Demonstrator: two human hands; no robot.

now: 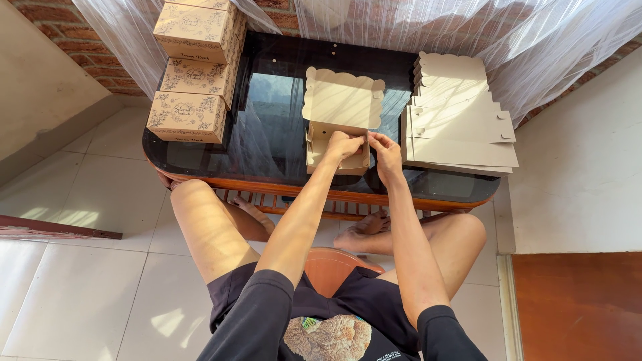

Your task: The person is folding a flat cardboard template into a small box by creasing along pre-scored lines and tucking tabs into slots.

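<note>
A half-folded tan cardboard box (340, 110) with a scalloped lid standing open sits on the black glass table (267, 140) in front of me. My left hand (343, 144) grips the box's near wall from the left. My right hand (385, 148) pinches the same wall's right end. Both hands meet at the front edge of the box.
A pile of flat unfolded box blanks (458, 113) lies right of the box. Three finished printed boxes (194, 73) are lined up on the table's left side. Sheer white curtains (468, 27) hang behind. My knees are under the table's wooden edge (321, 190); tiled floor around.
</note>
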